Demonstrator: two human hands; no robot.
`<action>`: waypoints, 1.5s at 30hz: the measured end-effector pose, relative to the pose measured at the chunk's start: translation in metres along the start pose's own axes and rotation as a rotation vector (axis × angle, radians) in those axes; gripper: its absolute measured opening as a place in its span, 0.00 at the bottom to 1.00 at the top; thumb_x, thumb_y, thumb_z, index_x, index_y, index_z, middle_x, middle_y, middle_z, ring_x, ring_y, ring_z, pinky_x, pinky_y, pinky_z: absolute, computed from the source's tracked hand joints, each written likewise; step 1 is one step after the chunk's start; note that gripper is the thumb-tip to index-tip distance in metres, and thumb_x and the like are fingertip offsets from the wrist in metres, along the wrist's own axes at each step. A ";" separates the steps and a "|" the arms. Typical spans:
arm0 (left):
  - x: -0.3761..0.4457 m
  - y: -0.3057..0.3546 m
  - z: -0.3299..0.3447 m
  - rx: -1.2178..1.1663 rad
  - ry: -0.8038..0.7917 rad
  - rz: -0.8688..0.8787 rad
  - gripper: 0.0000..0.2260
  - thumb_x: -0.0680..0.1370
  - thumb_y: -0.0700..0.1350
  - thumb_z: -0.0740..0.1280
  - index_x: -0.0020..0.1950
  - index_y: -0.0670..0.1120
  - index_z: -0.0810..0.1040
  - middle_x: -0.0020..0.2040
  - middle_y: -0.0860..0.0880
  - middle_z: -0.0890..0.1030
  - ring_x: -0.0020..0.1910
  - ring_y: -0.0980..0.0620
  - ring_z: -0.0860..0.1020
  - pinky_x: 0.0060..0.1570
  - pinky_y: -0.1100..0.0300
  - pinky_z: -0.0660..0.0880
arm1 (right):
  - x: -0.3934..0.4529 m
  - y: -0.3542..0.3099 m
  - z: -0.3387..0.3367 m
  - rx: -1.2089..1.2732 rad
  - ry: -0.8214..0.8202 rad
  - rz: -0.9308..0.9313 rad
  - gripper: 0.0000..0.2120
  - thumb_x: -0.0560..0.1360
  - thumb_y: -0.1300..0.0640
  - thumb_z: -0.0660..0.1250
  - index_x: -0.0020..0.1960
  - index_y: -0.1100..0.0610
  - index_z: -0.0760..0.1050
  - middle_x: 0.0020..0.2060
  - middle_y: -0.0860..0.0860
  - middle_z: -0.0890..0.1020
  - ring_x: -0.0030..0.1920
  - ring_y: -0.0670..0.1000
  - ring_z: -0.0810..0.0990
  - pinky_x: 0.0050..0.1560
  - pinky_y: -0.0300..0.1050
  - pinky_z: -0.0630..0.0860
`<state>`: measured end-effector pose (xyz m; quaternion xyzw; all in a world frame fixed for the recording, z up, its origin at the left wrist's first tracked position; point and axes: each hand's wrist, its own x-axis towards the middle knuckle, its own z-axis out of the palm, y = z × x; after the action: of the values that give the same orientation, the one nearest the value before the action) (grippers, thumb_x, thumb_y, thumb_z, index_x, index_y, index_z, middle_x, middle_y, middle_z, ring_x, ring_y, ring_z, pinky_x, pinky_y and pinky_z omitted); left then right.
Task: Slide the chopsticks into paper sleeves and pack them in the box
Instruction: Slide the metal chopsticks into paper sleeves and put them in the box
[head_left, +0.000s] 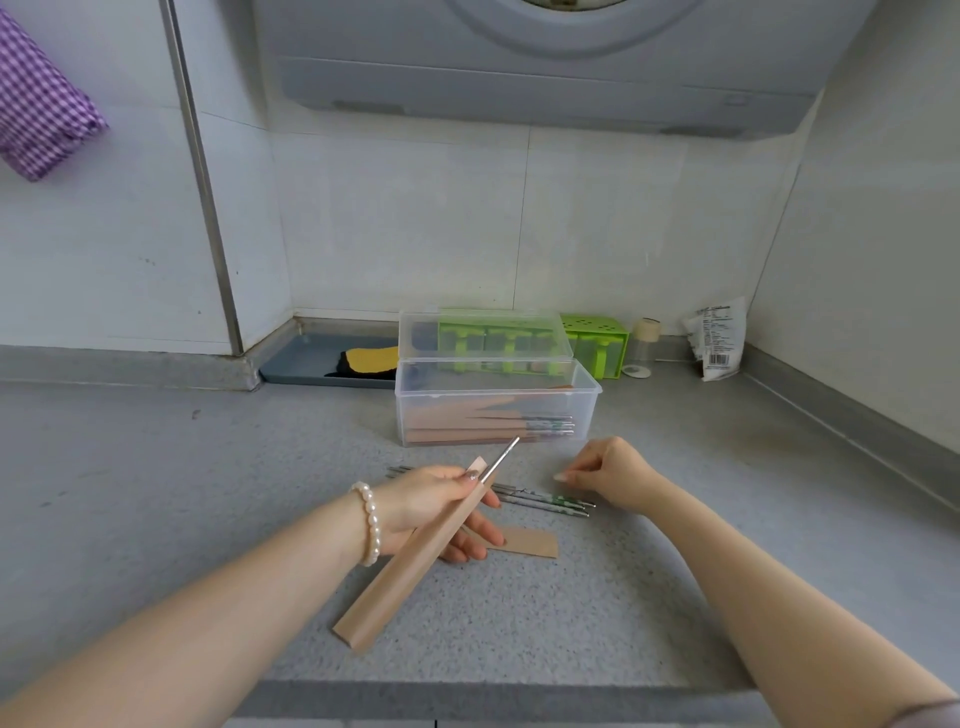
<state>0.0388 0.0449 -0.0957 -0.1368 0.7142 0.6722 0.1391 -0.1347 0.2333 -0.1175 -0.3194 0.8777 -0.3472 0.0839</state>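
One sleeved chopstick (426, 545) is pinched by the left hand (431, 506) fingers, just before the box (496, 410). Right hand (610, 475) fingers are curled loosely, empty, above loose chopsticks (545, 501). Metal tip should be seated fully before boxing.

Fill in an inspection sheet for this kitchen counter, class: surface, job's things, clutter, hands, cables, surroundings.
Surface: grey speckled counter, no spills seen.
Job's things: clear box open, with sleeved chopsticks inside; loose chopsticks on the counter; spare paper sleeve lying flat.
Clutter: green organiser, small jar, white packet, grey tray with a yellow item.
Hands: left hand holds a filled sleeve, a chopstick tip protruding; right hand is loosely curled over the loose chopsticks; grip unclear.
Cables: nothing seen.
Surroundings: tiled wall, range hood above, purple checked cloth at left.
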 end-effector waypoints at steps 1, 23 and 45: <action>0.000 0.000 0.001 0.002 0.001 0.000 0.16 0.82 0.49 0.51 0.56 0.40 0.72 0.39 0.41 0.83 0.33 0.48 0.80 0.35 0.57 0.77 | -0.001 0.000 -0.001 0.039 0.020 0.006 0.06 0.68 0.56 0.74 0.33 0.50 0.80 0.33 0.44 0.77 0.36 0.42 0.74 0.40 0.35 0.70; -0.020 0.001 0.003 0.034 0.036 0.024 0.15 0.82 0.49 0.53 0.55 0.41 0.73 0.38 0.41 0.81 0.30 0.49 0.78 0.30 0.58 0.75 | -0.027 -0.022 -0.021 0.165 0.195 -0.033 0.03 0.74 0.63 0.67 0.42 0.60 0.78 0.32 0.50 0.81 0.31 0.46 0.77 0.35 0.38 0.74; -0.055 0.009 0.019 0.232 -0.261 0.110 0.06 0.80 0.40 0.60 0.53 0.43 0.75 0.35 0.48 0.80 0.28 0.56 0.74 0.29 0.64 0.72 | -0.058 -0.065 -0.073 1.071 0.593 -0.009 0.15 0.80 0.58 0.58 0.36 0.58 0.72 0.19 0.48 0.72 0.26 0.48 0.66 0.29 0.40 0.62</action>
<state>0.0862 0.0645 -0.0680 0.0078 0.7694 0.6039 0.2083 -0.0836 0.2736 -0.0243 -0.1265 0.5658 -0.8146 -0.0164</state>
